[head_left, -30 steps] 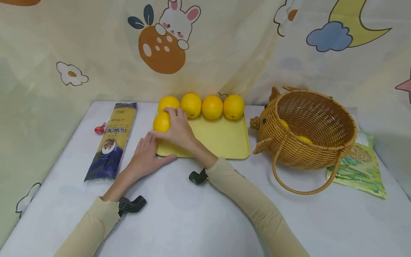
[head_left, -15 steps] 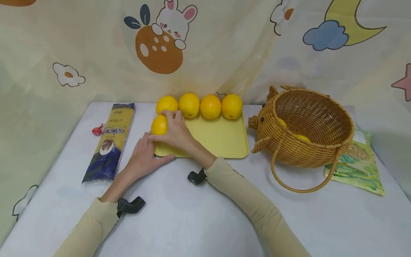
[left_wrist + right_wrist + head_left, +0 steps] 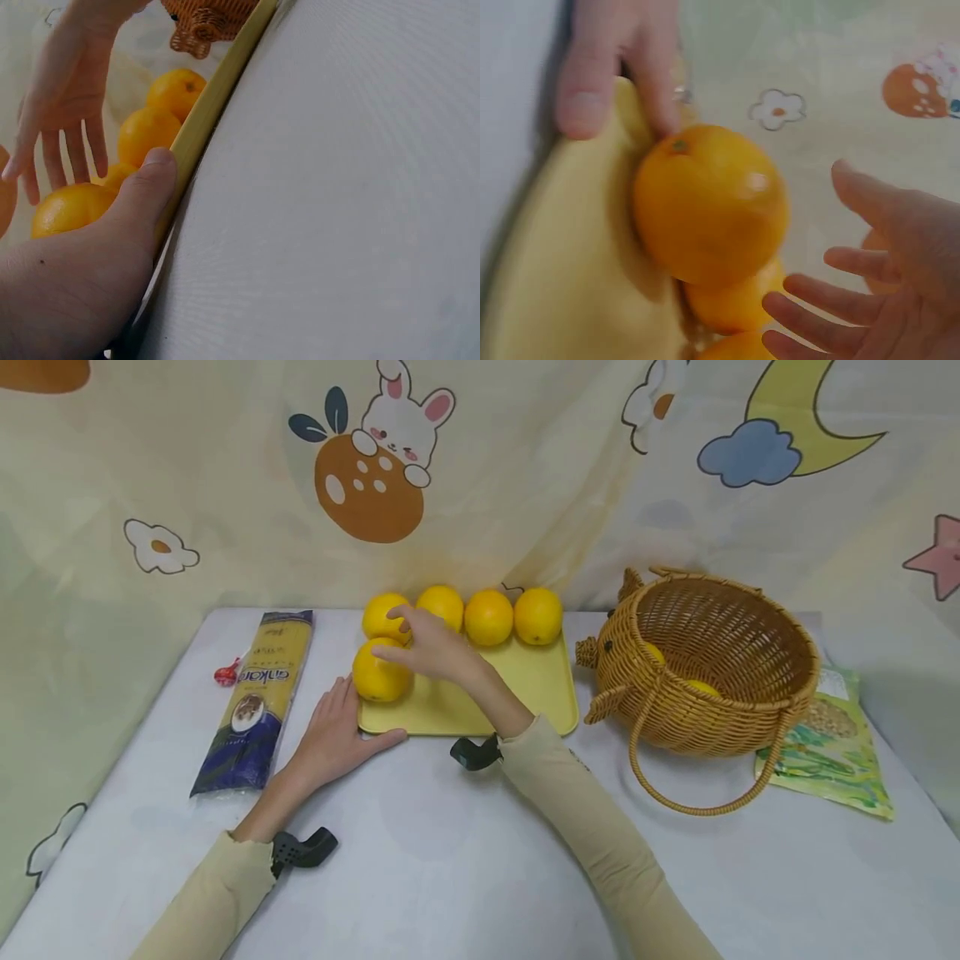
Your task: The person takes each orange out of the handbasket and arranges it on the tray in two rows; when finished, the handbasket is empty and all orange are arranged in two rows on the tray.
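An orange (image 3: 381, 675) sits at the left side of the yellow tray (image 3: 480, 706), in front of a row of several oranges (image 3: 489, 618) along the back. Over the tray my right hand (image 3: 438, 647) hovers with spread fingers, holding nothing; the right wrist view shows a gap between it and the front orange (image 3: 709, 210). My left hand (image 3: 330, 735) rests at the tray's front left corner, fingers straight along the left side, thumb (image 3: 150, 180) along the front rim. That hand partly hides the oranges in the left wrist view.
Right of the tray stands a pig-shaped wicker basket (image 3: 697, 727), its handle hanging forward, with yellow-orange fruit (image 3: 703, 687) partly visible inside. A green bag (image 3: 832, 747) lies partly under it. A pasta packet (image 3: 258, 702) and a red wrapped candy (image 3: 226, 673) lie left.
My right hand has let go of the front orange and moved slightly up and right, its fingers spreading. The orange stays on the tray. My left hand keeps its place at the corner.
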Available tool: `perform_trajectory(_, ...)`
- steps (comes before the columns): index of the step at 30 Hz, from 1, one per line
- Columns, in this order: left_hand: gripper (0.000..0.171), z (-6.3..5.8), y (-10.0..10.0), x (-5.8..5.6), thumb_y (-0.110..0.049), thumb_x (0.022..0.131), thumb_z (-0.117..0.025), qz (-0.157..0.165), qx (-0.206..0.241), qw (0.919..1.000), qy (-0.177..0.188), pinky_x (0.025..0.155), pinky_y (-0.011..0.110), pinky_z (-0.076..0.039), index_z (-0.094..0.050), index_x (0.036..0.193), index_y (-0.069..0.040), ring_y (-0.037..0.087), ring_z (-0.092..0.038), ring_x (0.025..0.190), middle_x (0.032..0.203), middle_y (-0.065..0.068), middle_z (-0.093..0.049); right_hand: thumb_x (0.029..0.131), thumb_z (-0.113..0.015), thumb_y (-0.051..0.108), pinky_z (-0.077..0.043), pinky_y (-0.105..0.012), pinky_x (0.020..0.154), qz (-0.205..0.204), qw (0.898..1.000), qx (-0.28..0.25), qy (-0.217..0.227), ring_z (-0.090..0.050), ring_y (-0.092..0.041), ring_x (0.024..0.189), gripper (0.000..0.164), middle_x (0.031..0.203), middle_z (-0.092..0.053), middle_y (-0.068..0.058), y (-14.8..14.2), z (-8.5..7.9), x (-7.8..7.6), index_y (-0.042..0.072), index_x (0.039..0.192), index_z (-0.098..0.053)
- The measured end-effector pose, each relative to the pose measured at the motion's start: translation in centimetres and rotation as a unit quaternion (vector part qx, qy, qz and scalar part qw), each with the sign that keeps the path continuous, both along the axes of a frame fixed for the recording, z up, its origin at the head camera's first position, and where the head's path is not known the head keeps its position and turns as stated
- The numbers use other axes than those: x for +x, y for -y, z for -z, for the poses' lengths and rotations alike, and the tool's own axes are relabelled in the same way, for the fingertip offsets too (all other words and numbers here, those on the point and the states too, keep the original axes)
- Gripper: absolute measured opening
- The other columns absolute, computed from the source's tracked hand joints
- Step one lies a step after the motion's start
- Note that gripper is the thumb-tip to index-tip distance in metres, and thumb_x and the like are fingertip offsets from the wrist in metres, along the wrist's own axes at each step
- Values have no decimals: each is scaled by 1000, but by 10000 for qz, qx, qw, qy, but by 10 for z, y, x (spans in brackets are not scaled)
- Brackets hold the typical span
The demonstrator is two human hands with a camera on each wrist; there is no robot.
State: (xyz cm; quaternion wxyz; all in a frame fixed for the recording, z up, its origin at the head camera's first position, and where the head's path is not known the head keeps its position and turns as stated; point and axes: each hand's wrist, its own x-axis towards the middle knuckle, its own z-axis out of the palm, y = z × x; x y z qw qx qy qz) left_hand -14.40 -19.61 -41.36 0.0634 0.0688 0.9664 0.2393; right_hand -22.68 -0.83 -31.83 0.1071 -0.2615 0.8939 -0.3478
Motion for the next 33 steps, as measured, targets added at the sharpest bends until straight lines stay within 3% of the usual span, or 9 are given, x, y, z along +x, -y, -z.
perform_trajectory(4, 119, 2, 1, 0, -73, 79, -58, 6, 23, 10000, -25, 121, 60, -5, 5, 156, -8, 43, -2, 150, 163, 21, -1, 94, -63, 36, -54, -28, 89, -12, 9985, -471, -289, -63, -20, 102, 51, 116, -66, -9, -10, -13, 1, 8, 135, -50)
perform_trajectory(12, 119, 4, 2, 1, -73, 79, -59, 33, 51, 10000, -12, 121, 61, -4, 6, 156, -10, 43, -2, 150, 163, 21, -1, 95, -62, 27, -55, -20, 82, -164, 9885, -1391, -578, -65, -14, 92, 35, 110, -69, -4, -11, -22, 5, 6, 123, -61)
perform_trajectory(15, 119, 3, 2, 1, -72, 79, -59, 40, 79, 10000, -34, 121, 62, -5, 6, 156, -10, 44, -3, 150, 163, 22, -2, 96, -62, 22, -58, -27, 81, -383, 9797, -1961, -162, -68, -21, 90, 32, 106, -69, -8, -12, -24, 6, 4, 122, -61)
perform_trajectory(18, 119, 1, 1, 0, -73, 79, -59, 50, 100, 9999, -44, 121, 62, -5, 5, 156, -9, 44, -3, 150, 163, 23, -2, 96, -61, 18, -59, -39, 82, -527, 9639, -2575, 432, -68, -33, 92, 30, 106, -69, -16, -14, -29, 6, 3, 122, -61)
perform_trajectory(20, 119, 2, 2, 0, -73, 79, -59, 45, 90, 9999, -19, 121, 62, -5, 5, 156, -9, 44, -3, 150, 163, 23, -2, 96, -61, 16, -59, -40, 82, -535, 9547, -2842, 699, -68, -38, 92, 29, 105, -68, -20, -14, -30, 7, 2, 121, -60)
perform_trajectory(25, 119, -3, 7, -2, -73, 79, -60, 13, 71, 9999, -84, 120, 62, -5, 5, 156, -10, 44, -3, 149, 163, 23, -2, 96, -60, 15, -59, -32, 81, -443, 9526, -2951, 587, -69, -31, 87, 26, 104, -68, -16, -17, -40, 8, 4, 119, -62)
perform_trajectory(28, 119, -3, 7, -2, -73, 78, -61, 3, 104, 9998, -150, 121, 62, -5, 5, 157, -12, 43, -4, 150, 163, 22, -4, 96, -60, 14, -59, -35, 83, -466, 9482, -3091, 563, -69, -25, 85, 25, 105, -68, -14, -20, -45, 10, 3, 118, -63)
perform_trajectory(33, 120, 2, 4, 1, -76, 77, -59, 18, 95, 9999, -64, 122, 59, -5, 5, 157, -14, 41, -4, 151, 163, 20, -3, 97, -58, 12, -59, -39, 84, -654, 9353, -3377, 830, -69, -28, 84, 23, 101, -69, -16, -41, -58, 31, 1, 116, -63)
